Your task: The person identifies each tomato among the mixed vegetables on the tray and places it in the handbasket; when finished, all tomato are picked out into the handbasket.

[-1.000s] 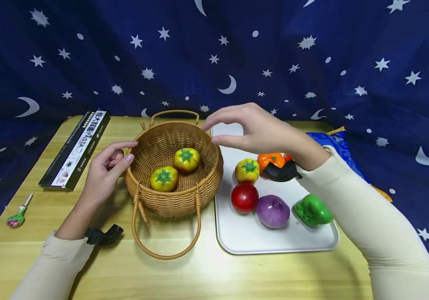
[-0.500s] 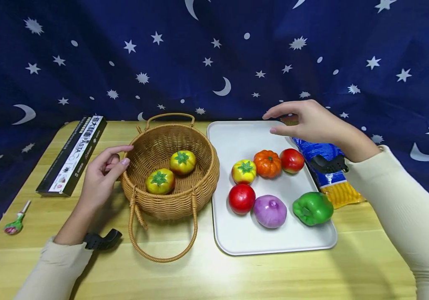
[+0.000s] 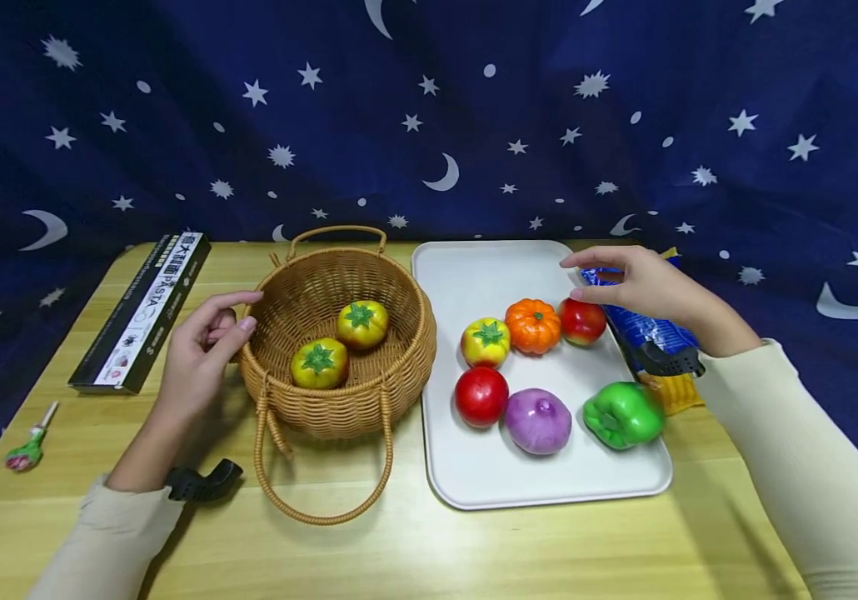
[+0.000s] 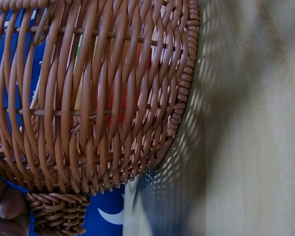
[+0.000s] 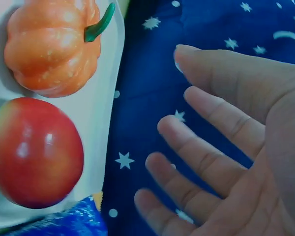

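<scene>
My left hand point(image 3: 200, 354) holds the left rim of a round wicker basket point(image 3: 339, 412), its index finger and thumb at the edge. Inside lie two yellow-red persimmon-like fruits point(image 3: 363, 325) with green leafy tops. In the left wrist view, the basket wall point(image 4: 88, 98) fills much of the picture, with fingers point(image 4: 10, 204) at the lower left. Above the back right of a white tray point(image 3: 489, 267), my right hand point(image 3: 642, 287) is empty, fingers and thumb apart. Just below it sits a red apple point(image 3: 581, 323), beside an orange pumpkin point(image 3: 532, 326); the right wrist view shows the apple point(image 5: 37, 152) left of the fingers.
Also on the tray are a third persimmon-like fruit point(image 3: 485, 342), a red round fruit point(image 3: 481, 397), a purple onion point(image 3: 538, 422) and a green bell pepper point(image 3: 624, 415). A blue-yellow bag point(image 3: 657, 333) lies right. Leftward are a pasta box point(image 3: 140, 312) and lollipop point(image 3: 27, 454).
My right hand has moved from above the basket to the right, then lowered toward the apple. The left hand has stayed at the basket rim. The view has shifted slightly.
</scene>
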Demonstrator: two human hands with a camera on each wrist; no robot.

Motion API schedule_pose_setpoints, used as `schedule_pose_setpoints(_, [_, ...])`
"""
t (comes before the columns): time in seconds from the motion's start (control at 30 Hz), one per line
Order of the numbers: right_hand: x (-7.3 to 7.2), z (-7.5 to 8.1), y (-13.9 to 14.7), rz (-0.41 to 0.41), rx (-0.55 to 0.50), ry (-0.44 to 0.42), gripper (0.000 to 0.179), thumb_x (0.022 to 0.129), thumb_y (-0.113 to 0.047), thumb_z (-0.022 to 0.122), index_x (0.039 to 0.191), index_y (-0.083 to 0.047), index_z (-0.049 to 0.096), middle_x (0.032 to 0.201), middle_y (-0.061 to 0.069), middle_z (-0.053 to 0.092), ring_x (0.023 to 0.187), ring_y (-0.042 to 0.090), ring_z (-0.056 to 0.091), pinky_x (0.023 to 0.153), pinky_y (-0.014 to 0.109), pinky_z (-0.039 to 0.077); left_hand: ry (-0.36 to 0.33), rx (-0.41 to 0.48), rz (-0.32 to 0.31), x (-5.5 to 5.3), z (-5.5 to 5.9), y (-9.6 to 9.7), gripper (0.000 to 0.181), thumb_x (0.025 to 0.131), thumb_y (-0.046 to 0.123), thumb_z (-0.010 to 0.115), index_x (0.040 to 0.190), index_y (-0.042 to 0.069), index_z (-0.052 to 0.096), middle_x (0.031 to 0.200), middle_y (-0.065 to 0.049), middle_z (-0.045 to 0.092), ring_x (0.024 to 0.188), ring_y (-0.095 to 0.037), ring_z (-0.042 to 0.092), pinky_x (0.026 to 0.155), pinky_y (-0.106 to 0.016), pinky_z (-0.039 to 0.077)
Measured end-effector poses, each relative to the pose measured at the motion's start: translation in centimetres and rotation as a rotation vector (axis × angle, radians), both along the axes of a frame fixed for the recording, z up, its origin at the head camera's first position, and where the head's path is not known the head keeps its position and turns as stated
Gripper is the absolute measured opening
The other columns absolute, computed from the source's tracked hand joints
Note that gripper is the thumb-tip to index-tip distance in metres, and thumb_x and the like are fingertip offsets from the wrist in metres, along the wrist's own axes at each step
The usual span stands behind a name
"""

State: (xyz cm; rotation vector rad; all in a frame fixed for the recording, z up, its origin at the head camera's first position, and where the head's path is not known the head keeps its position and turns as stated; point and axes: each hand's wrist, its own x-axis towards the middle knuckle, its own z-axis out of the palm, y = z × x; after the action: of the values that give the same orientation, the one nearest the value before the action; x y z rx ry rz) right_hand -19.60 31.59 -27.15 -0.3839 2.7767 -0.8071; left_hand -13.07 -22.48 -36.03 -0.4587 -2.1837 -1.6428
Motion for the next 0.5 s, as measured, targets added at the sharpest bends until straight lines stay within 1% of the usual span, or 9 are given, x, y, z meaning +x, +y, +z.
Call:
schedule_pose_setpoints(0.07, [0.3,-0.4,0.4,-0.041,-0.024,-0.031,0.054,0.095,-0.042,0.072,0.142,-0.018,0.060,0.144,0.015,0.055,0.134,0.039,0.046,0.109,0.065,0.035,0.004,0.003,-0.002,0.0,0.0,0.0,0.031,0.098,-0.004,0.062,0.129,-0.006,0.064,0.067,0.003,0.033,0.053,-0.011,0.028,0.048,-0.028,0.024])
schedule_pose_setpoints(0.1, [0.6,-0.6,0.6,-0.073,-0.041,-0.047,0.056,0.095,-0.044,0.073,0.142,-0.018,0.059,0.146,0.015,0.053,0.135,0.040,0.044,0.109,0.065,0.035,0.001,0.007,-0.003,0.1,0.0,0.0,0.031,0.098,-0.004,0.062,0.129,-0.006,0.064,0.067,0.003,0.033,0.053,-0.011,0.028,0.048,-0.028,0.024])
schedule_pose_setpoints(0.17, [1.2,-1.0,1.0,-0.153,-0.071,-0.080,0.062,0.094,-0.047,0.073,0.145,-0.016,0.057,0.149,0.017,0.050,0.137,0.040,0.042,0.110,0.065,0.034,-0.004,0.013,-0.006,0.1,0.0,0.0,0.031,0.098,-0.003,0.062,0.129,-0.006,0.064,0.067,0.003,0.033,0.053,-0.011,0.028,0.048,-0.028,0.024])
schedule_pose_setpoints(0.27, [2.3,-1.8,1.3,-0.283,-0.128,-0.093,0.068,0.093,-0.048,0.073,0.147,-0.011,0.053,0.151,0.020,0.045,0.138,0.042,0.038,0.110,0.065,0.033,-0.012,0.026,-0.010,0.0,0.1,0.1,0.031,0.098,-0.003,0.062,0.129,-0.006,0.064,0.067,0.003,0.033,0.053,-0.011,0.029,0.048,-0.028,0.024])
schedule_pose_setpoints(0.33, [3.0,-2.4,1.3,-0.356,-0.165,-0.095,0.070,0.093,-0.048,0.073,0.147,-0.009,0.051,0.151,0.021,0.044,0.136,0.043,0.038,0.110,0.065,0.032,-0.015,0.032,-0.014,0.0,0.2,0.1,0.031,0.099,-0.003,0.062,0.129,-0.006,0.064,0.067,0.003,0.033,0.053,-0.011,0.029,0.048,-0.028,0.024])
schedule_pose_setpoints(0.43, [3.6,-3.4,1.2,-0.423,-0.226,-0.096,0.070,0.093,-0.047,0.073,0.148,-0.010,0.051,0.152,0.019,0.043,0.133,0.042,0.041,0.109,0.064,0.035,-0.012,0.037,-0.012,0.0,0.2,0.2,0.030,0.098,-0.003,0.062,0.128,-0.006,0.064,0.068,0.003,0.033,0.054,-0.011,0.028,0.048,-0.028,0.023])
schedule_pose_setpoints(0.5, [3.7,-4.1,1.1,-0.436,-0.262,-0.106,0.069,0.094,-0.043,0.074,0.149,-0.009,0.050,0.153,0.019,0.042,0.133,0.042,0.043,0.109,0.063,0.035,-0.014,0.039,-0.011,0.1,0.1,0.2,0.030,0.098,-0.003,0.062,0.128,-0.007,0.064,0.068,0.003,0.033,0.054,-0.011,0.027,0.048,-0.028,0.022])
